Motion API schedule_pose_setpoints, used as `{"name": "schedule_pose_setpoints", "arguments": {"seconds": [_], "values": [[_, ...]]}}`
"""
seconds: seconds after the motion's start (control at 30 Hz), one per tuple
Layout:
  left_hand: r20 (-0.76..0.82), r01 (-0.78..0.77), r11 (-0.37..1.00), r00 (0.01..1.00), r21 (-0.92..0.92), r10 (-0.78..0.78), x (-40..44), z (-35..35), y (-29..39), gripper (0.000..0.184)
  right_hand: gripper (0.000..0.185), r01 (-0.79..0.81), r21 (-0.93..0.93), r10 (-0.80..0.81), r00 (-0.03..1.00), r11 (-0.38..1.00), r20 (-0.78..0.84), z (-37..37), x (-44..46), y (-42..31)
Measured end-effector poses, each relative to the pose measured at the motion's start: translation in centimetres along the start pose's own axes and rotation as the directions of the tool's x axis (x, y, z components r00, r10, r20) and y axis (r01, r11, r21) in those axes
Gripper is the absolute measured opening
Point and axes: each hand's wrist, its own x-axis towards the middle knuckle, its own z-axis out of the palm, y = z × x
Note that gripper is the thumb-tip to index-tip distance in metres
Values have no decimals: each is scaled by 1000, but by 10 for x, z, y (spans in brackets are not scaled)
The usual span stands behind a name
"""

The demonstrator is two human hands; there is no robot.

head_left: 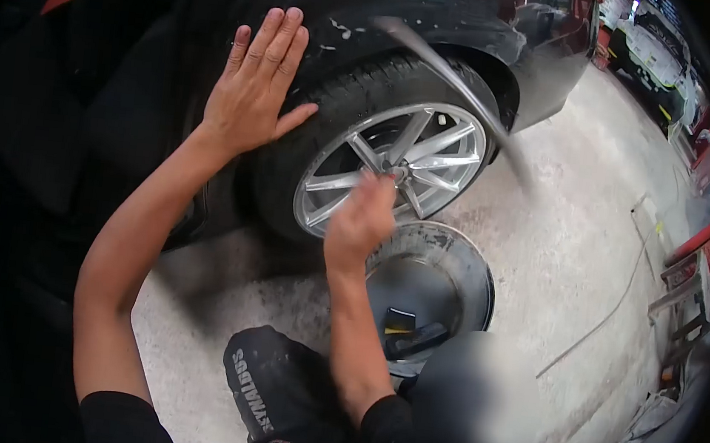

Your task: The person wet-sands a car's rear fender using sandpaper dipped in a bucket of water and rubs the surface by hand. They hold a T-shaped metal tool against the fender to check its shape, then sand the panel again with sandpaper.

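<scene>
My left hand (257, 84) lies flat with fingers stretched against the dark car body (358, 8), its thumb beside the tire (346, 92). A silver multi-spoke wheel (430, 152) stands in the wheel arch. Motion smears my right hand (362, 218), held in front of the wheel near its hub; whether its fingers hold anything cannot be made out. A blurred metal bar (462, 87), perhaps part of a lug wrench, slants across the tire and the wheel's upper right. Any link between the bar and my right hand is not visible.
Under the wheel sits a round dark basin (489, 290) with a black tool (418, 339) and a small black-and-yellow item (399, 321) inside. My knee (263, 375) is close by. A thin cord (592, 330) crosses the concrete floor (556, 266). At right stands a worn step frame (681, 296).
</scene>
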Motion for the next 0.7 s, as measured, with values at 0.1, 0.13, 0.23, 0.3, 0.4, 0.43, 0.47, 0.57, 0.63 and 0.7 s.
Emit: {"name": "schedule_pose_setpoints", "arguments": {"seconds": [0.1,0.13,0.23,0.3,0.4,0.43,0.47,0.57,0.63,0.7], "values": [[-11,-3,1000,1000,-22,2,1,0,0,101,28,-73,-17,74,993,997,95,-1,13,-10],[-6,2,1000,1000,-21,-2,0,0,-1,101,28,-131,57,128,991,990,49,-7,8,-12],[14,4,1000,1000,-17,-4,-3,2,2,101,28,-79,149,96,989,986,-115,-6,2,-1],[5,4,1000,1000,6,-4,0,2,1,101,29,-64,21,64,997,998,33,4,7,7],[3,-1,1000,1000,-3,1,0,2,0,101,28,-100,57,98,995,993,32,-3,17,-8],[12,-3,1000,1000,-13,4,-4,1,2,101,27,-136,106,139,990,985,-16,-9,10,-8],[7,-5,1000,1000,-15,5,-3,2,2,101,25,-155,165,168,984,974,-65,-9,7,-6],[20,5,1000,1000,-9,-5,-2,3,2,100,25,-109,59,107,994,992,32,4,15,6],[39,-15,1000,999,25,14,5,0,-1,100,27,-36,-18,36,999,999,31,0,27,-3],[92,-32,997,995,77,25,3,-4,2,99,28,-119,48,120,993,992,-21,-11,30,-3]]}}
